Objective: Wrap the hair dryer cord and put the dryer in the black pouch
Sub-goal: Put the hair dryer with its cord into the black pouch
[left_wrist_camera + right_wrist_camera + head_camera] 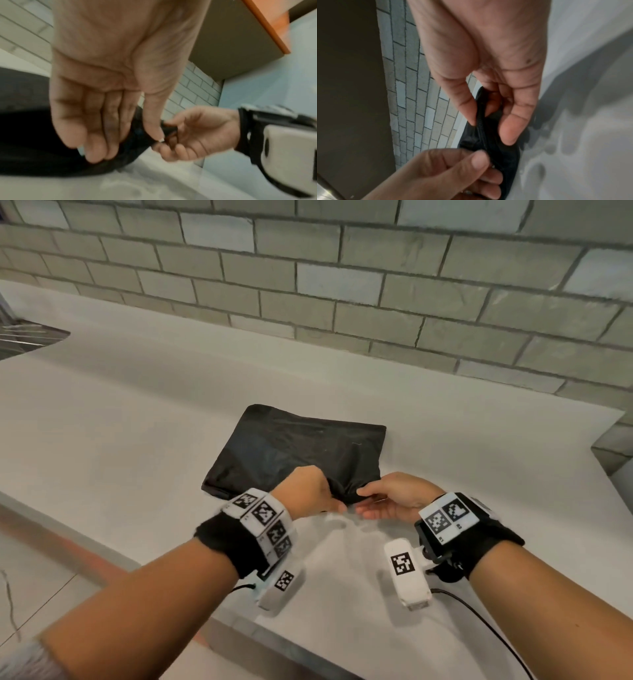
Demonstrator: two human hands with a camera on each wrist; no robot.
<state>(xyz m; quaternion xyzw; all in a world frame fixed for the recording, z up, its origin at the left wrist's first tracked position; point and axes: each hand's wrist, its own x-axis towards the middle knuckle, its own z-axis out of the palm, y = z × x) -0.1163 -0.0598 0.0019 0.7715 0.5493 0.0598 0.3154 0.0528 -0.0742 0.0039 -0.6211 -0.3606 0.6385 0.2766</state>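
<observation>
A black fabric pouch [294, 450] lies flat on the white counter [137, 405], bulging slightly. My left hand [310, 491] grips its near edge with curled fingers and thumb. My right hand [387, 498] pinches the same edge just to the right, thumb on top. In the left wrist view the pouch [25, 135] runs under my left hand [102, 115], with the right hand [188, 135] pinching its end. The right wrist view shows the zipper edge of the pouch [488, 142] between my right hand's [488, 108] thumb and fingers, and the left hand [453, 169] holding below. No hair dryer or cord is visible.
A grey brick wall [342, 285] backs the counter. A metal sink [24, 337] sits at the far left. The counter's front edge [102, 546] runs close below my forearms. Thin black cables [479, 621] trail from the wrist cameras.
</observation>
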